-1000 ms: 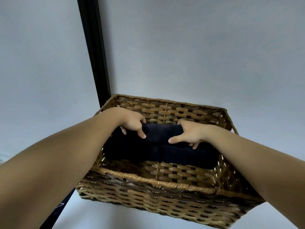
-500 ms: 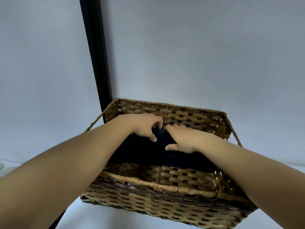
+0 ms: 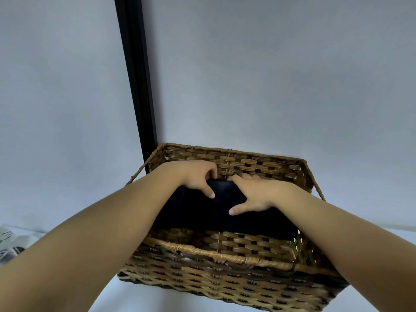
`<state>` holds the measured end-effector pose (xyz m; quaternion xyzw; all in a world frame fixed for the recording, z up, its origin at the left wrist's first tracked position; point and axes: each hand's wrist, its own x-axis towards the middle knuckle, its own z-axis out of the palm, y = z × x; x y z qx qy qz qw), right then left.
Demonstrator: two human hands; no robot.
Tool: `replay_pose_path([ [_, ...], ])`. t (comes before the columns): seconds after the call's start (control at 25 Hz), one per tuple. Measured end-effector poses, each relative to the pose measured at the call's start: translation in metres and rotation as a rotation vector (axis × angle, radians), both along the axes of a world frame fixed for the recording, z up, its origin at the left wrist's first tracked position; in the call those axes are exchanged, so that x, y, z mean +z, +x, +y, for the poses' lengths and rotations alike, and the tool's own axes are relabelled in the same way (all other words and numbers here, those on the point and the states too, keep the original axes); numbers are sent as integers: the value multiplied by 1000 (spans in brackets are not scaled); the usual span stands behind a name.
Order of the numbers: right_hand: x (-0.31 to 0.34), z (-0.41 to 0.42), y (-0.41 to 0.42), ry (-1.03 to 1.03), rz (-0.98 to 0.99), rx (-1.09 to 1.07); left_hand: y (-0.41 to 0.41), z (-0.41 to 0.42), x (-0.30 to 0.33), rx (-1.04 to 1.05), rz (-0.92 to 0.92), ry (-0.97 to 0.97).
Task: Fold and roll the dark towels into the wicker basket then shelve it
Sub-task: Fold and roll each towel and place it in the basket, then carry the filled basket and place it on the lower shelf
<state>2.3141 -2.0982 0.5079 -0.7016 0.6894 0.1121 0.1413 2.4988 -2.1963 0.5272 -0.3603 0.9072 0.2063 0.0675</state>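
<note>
A brown wicker basket with thin side handles stands on a pale surface against a grey wall. Dark navy towels fill the far part of its inside, lying along the back wall. My left hand rests on the top edge of the far towel, fingers curled over it and thumb pointing down. My right hand lies flat beside it on the same towel, fingers spread toward the basket's back wall. Both forearms reach in over the near rim. How the towels are rolled is hidden in the dark.
A black vertical post rises just behind the basket's far left corner. A grey wall stands close behind. At the far left edge lies some clear plastic wrapping on the pale surface.
Both hands have moved together toward the middle of the far towel and further back. My right hand has flattened out on it. The view has tilted so the basket sits lower.
</note>
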Motion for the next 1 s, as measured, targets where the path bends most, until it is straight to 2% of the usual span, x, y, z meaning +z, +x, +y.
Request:
replay_pose_path([
  [0.2,43,23,-6,-151,-105,-68,36,9,40,187,58,-230],
  [0.32,60,50,-21,-345,-160,-160,66,21,53,424,60,-447],
  [0.36,59,62,-28,-405,-169,-212,77,23,51,515,59,-466],
  [0.48,47,100,-39,-529,-350,-365,104,30,37,668,-8,-312],
  [0.6,23,131,-43,-491,-835,-570,111,40,21,676,19,-148],
  [0.68,11,141,-50,-433,-1072,-702,116,43,14,713,173,-62],
  [0.84,11,156,-63,-466,-1189,-792,126,70,17,813,543,333],
  [1.0,7,187,-71,-381,-1474,-762,131,130,3,800,856,611],
])
